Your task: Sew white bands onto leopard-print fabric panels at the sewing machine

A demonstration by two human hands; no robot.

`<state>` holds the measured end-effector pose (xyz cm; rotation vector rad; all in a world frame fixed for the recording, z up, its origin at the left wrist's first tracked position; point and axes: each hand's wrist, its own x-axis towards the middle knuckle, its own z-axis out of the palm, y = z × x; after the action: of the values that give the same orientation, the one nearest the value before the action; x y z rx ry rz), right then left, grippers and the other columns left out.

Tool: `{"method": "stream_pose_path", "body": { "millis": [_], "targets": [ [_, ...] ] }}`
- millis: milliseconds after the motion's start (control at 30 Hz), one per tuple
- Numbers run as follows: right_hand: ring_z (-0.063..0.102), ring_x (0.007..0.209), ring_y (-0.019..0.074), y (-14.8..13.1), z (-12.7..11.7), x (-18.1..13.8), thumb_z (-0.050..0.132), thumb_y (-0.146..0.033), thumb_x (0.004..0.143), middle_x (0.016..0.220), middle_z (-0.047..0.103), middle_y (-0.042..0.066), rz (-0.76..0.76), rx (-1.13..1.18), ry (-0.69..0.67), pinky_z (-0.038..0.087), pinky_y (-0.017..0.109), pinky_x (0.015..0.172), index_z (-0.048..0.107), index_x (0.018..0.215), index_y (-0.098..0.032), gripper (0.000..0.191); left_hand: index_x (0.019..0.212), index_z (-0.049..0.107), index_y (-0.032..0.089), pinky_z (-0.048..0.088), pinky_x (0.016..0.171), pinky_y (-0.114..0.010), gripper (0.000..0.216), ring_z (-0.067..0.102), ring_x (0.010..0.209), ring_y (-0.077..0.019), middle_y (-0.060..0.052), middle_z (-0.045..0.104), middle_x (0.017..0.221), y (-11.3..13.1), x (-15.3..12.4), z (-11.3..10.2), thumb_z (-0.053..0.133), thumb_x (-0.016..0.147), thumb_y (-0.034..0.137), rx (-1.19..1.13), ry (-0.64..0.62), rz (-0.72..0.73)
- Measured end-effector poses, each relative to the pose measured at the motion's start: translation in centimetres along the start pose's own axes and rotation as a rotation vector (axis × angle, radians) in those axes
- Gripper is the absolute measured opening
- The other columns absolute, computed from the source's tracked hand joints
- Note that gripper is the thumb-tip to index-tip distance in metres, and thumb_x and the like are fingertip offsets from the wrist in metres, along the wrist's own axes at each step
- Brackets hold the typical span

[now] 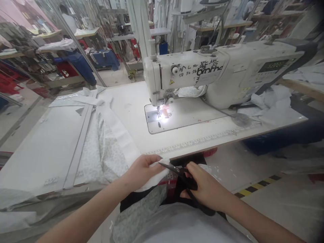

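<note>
My left hand (142, 169) is closed on the edge of a white cloth piece (157, 177), pinching it just below the table's front edge. My right hand (205, 189) grips black scissors (177, 169), whose blades point left and touch the cloth beside my left fingers. A pale patterned fabric (101, 152) with a white strip runs from the table top down toward my lap.
A white sewing machine (215, 74) stands on the white table (192, 133), its lamp lighting the needle plate (162, 114). A ruler strip runs along the table's front edge (192, 144). White cloth scraps (268, 104) lie at the right. Racks and workbenches fill the background.
</note>
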<state>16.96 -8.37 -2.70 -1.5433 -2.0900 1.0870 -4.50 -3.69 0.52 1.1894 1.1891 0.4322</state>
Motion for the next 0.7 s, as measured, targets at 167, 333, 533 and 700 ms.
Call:
{"method": "stream_pose_path", "body": {
  "millis": [167, 333, 533, 700],
  "targets": [
    [0.043, 0.057, 0.0145, 1.2, 1.1, -1.2, 0.060, -0.019, 0.069, 0.063, 0.047, -0.003, 0.037, -0.071, -0.007, 0.028, 0.024, 0.050, 0.033, 0.061, -0.021, 0.027, 0.070, 0.062, 0.017, 0.032, 0.046, -0.018, 0.027, 0.044, 0.049, -0.0079, 0.002, 0.056, 0.059, -1.5, -0.2, 0.4, 0.065, 0.069, 0.044, -0.015, -0.041, -0.131],
    [0.045, 0.057, 0.0146, 1.8, 1.5, -1.6, 0.063, -0.022, 0.069, 0.064, 0.049, -0.002, 0.047, -0.074, 0.043, 0.028, 0.024, 0.050, 0.036, 0.062, -0.021, 0.028, 0.076, 0.066, 0.018, 0.041, 0.059, -0.020, 0.025, 0.056, 0.066, -0.0123, 0.000, 0.063, 0.074, -0.9, -0.3, 0.8, 0.062, 0.074, 0.042, 0.070, -0.097, -0.032],
    [0.045, 0.057, 0.0152, 2.4, 1.3, -2.0, 0.058, -0.033, 0.075, 0.064, 0.047, -0.002, 0.094, -0.033, 0.082, 0.031, 0.024, 0.051, 0.031, 0.063, -0.021, 0.032, 0.076, 0.056, 0.019, 0.037, 0.048, -0.018, 0.029, 0.049, 0.050, -0.0088, 0.004, 0.056, 0.062, 0.1, -0.9, -0.1, 0.057, 0.077, 0.048, 0.006, 0.157, -0.015],
    [0.047, 0.068, 0.0174, 1.8, 2.5, -2.4, 0.062, -0.027, 0.071, 0.078, 0.050, 0.001, 0.060, -0.070, 0.066, 0.036, 0.028, 0.058, 0.035, 0.071, -0.021, 0.028, 0.082, 0.055, 0.018, 0.040, 0.049, -0.021, 0.037, 0.053, 0.052, -0.0119, 0.002, 0.058, 0.063, -1.2, -1.1, -0.5, 0.058, 0.073, 0.054, -0.093, 0.359, 0.009]
  ]
}}
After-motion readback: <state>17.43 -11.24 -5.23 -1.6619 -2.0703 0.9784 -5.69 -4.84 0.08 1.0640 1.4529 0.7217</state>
